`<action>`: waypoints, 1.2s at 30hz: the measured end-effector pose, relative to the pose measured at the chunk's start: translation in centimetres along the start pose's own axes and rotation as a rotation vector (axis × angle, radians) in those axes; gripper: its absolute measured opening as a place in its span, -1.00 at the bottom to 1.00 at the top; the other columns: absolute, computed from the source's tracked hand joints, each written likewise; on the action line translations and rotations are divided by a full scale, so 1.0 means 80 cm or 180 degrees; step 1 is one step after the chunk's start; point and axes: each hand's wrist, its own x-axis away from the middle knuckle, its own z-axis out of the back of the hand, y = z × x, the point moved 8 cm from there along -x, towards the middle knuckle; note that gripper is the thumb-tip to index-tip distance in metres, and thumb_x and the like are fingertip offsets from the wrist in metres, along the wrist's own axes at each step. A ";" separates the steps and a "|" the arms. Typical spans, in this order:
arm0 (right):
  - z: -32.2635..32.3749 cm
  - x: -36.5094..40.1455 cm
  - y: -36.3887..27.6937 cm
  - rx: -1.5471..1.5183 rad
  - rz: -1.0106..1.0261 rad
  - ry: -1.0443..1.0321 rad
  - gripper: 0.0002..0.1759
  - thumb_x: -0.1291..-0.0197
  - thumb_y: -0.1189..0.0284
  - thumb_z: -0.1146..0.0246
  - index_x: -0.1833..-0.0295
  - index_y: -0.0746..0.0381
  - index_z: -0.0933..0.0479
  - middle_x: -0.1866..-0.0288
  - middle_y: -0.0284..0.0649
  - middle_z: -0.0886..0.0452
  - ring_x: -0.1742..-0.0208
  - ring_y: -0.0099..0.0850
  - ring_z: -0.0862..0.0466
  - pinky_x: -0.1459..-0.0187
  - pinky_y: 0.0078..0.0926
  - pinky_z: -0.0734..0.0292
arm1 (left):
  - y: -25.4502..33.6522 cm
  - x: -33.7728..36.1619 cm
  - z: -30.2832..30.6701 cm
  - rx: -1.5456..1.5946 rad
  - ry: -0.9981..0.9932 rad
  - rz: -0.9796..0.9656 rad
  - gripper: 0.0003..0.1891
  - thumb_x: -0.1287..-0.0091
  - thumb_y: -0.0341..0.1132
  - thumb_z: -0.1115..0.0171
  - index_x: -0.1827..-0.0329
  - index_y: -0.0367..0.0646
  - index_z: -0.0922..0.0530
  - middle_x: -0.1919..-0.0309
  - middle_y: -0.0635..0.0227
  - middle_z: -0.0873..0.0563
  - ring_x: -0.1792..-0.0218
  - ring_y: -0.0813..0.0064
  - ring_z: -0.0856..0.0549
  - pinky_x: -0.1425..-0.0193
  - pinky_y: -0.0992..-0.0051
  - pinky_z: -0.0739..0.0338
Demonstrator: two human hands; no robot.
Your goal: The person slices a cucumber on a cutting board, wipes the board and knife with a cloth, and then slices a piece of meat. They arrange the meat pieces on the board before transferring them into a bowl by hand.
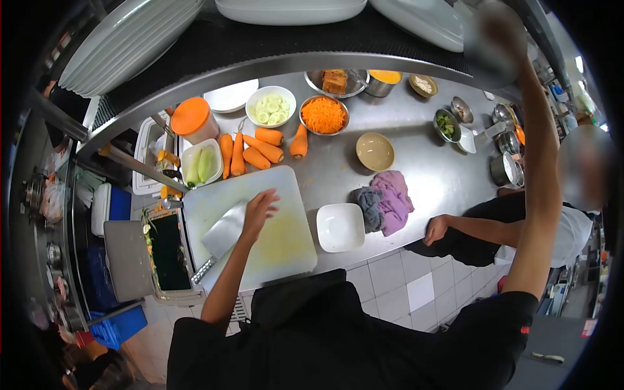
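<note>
My left hand (pixel 260 209) lies with fingers spread on the white cutting board (pixel 286 247), touching the far end of a cleaver (pixel 224 235) that rests flat there, its handle pointing toward me. My right hand (pixel 495 40) is raised high at the upper right, by the shelf of white plates (pixel 422 19); it is blurred, so its grip is unclear. Beyond the board lie several whole carrots (pixel 260 151), a white dish of peeled pale vegetables (pixel 201 164), a bowl of cucumber slices (pixel 271 107) and a bowl of grated carrot (pixel 324 115).
An empty white square dish (pixel 340 227) and grey and purple cloths (pixel 387 198) sit right of the board. Another person leans at the right, a hand (pixel 437 229) on the steel counter (pixel 429 162). Bowls and pots (pixel 506 169) crowd the far right. An orange-lidded tub (pixel 194 119) stands back left.
</note>
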 end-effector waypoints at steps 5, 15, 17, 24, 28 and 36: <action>0.045 0.006 0.007 -0.0007 -0.0305 0.0783 -0.67 -0.48 0.23 -0.01 0.08 0.30 -0.48 0.24 0.17 -0.69 0.14 0.16 -0.70 0.12 0.09 -0.62 | -0.016 0.080 0.087 0.0171 0.0849 -0.0133 -0.64 -0.56 -0.10 -0.09 -0.22 -0.10 -0.61 0.06 0.34 -0.75 0.28 0.57 -0.69 0.18 0.58 -0.52; 0.176 0.110 -0.044 -0.0562 -0.1323 0.2986 -0.53 0.09 0.01 -0.51 0.31 0.19 -0.60 0.42 -0.15 -0.65 0.42 -0.18 -0.62 0.24 -0.19 -0.52 | -0.017 0.103 0.101 0.0240 0.1843 -0.0382 -0.70 -0.53 -0.14 -0.14 -0.16 -0.08 -0.61 0.12 0.44 -0.70 0.31 0.64 -0.61 0.32 0.62 -0.44; 0.208 0.136 -0.061 -0.0599 -0.1135 0.3787 -0.39 0.20 -0.10 -0.62 0.50 0.19 -0.51 0.59 -0.20 -0.57 0.57 -0.23 -0.58 0.34 -0.29 -0.49 | 0.019 0.089 0.072 -0.0055 0.1806 -0.0530 -0.69 -0.53 -0.11 -0.13 -0.16 -0.07 -0.60 0.14 0.42 -0.70 0.34 0.62 -0.62 0.33 0.61 -0.44; 0.256 0.349 -0.139 -0.2147 -0.1208 0.4195 -0.42 0.19 0.02 -0.64 0.51 0.15 -0.40 0.54 -0.27 -0.41 0.54 -0.29 -0.48 0.45 -0.34 -0.32 | 0.132 0.007 -0.080 -0.0826 0.0815 -0.0802 -0.57 -0.54 0.08 -0.05 -0.10 -0.10 -0.59 0.26 0.40 -0.67 0.48 0.62 -0.57 0.42 0.62 -0.40; 0.177 0.380 -0.310 -0.4401 -0.0894 0.2868 -0.50 0.00 -0.04 -0.49 0.42 0.14 -0.48 0.50 -0.20 -0.53 0.49 -0.17 -0.54 0.41 -0.18 -0.41 | 0.121 -0.047 -0.133 0.0017 -0.0830 0.0253 -0.44 -0.53 0.28 0.11 0.12 -0.05 -0.56 0.51 0.49 -0.59 0.61 0.62 -0.51 0.56 0.63 -0.25; 0.067 0.407 -0.614 -0.5356 0.0218 0.2568 -0.60 -0.03 0.14 -0.45 0.35 0.22 -0.48 0.31 -0.17 -0.59 0.19 -0.10 -0.60 0.11 -0.17 -0.44 | 0.015 -0.056 -0.134 -0.1581 -0.0641 0.1534 -0.69 -0.48 0.05 -0.13 0.29 0.04 -0.50 0.65 0.59 -0.47 0.76 0.75 -0.30 0.72 0.68 -0.09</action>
